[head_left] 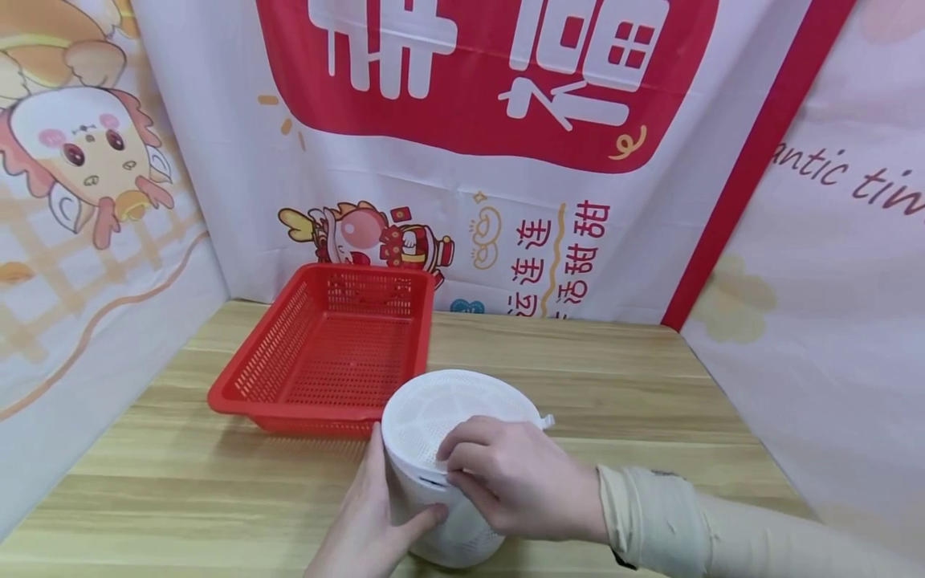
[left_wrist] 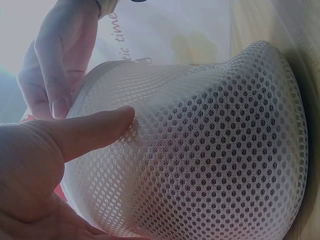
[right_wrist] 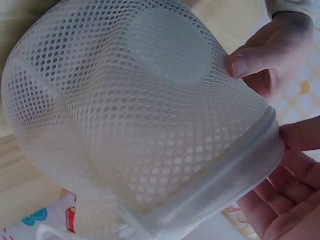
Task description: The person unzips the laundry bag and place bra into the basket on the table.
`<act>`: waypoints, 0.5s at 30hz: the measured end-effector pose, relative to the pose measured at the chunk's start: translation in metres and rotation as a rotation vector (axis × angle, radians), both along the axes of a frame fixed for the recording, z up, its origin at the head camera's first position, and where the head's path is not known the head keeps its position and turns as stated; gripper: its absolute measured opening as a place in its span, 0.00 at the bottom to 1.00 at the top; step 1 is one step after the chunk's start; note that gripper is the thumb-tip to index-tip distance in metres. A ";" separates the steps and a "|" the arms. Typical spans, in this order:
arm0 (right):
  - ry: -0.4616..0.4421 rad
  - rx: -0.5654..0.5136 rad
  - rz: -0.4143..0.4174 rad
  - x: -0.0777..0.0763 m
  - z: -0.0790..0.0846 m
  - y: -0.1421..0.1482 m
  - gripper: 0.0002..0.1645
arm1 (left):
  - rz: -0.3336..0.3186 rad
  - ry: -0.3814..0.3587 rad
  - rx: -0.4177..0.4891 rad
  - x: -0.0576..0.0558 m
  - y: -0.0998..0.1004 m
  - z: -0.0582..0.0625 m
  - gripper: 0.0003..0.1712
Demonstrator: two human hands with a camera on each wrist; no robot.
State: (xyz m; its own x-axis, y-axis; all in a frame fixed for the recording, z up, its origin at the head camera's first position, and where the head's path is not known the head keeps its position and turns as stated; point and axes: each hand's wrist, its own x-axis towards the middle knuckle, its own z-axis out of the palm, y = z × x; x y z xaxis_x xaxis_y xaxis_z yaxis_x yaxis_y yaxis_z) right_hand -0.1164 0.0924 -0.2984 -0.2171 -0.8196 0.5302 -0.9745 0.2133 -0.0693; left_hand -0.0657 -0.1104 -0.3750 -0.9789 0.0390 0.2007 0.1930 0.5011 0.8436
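A white cylindrical mesh laundry bag (head_left: 462,397) stands upright on the table, its round top facing up. My left hand (head_left: 368,514) holds the bag's left side, with the thumb pressed into the mesh (left_wrist: 215,140) near the upper part. At the near rim, my right hand (head_left: 520,482) pinches the edge with curled fingers. A zipper band (right_wrist: 215,182) runs along that rim in the right wrist view, and the right thumb touches it. Whether a zipper pull sits between the right fingers is hidden. A small white loop (head_left: 547,421) sticks out at the rim's right side.
A red perforated plastic basket (head_left: 231,395) sits behind and left of the bag, very close to its rim. The wood-grain table (head_left: 621,377) is bordered by printed cloth at the back (head_left: 636,265) and on both sides.
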 end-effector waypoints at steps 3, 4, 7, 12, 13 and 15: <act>0.050 -0.017 -0.012 0.003 0.002 0.001 0.04 | 0.000 0.003 0.000 0.000 0.000 -0.001 0.68; 0.056 -0.025 -0.017 0.004 0.002 0.001 0.04 | 0.000 0.009 -0.001 0.000 0.000 -0.001 0.68; 0.072 -0.060 -0.048 0.007 0.005 0.005 0.03 | -0.009 0.032 0.005 0.000 0.000 -0.002 0.66; 0.074 -0.149 -0.088 0.011 0.009 0.014 0.03 | -0.015 -0.014 0.027 -0.001 -0.001 0.000 0.68; 0.078 -0.172 -0.089 0.011 0.010 0.016 0.05 | -0.016 -0.015 0.028 -0.001 -0.001 0.000 0.68; 0.071 -0.221 -0.089 0.013 0.011 0.020 0.08 | -0.018 0.004 0.033 -0.002 -0.001 0.000 0.67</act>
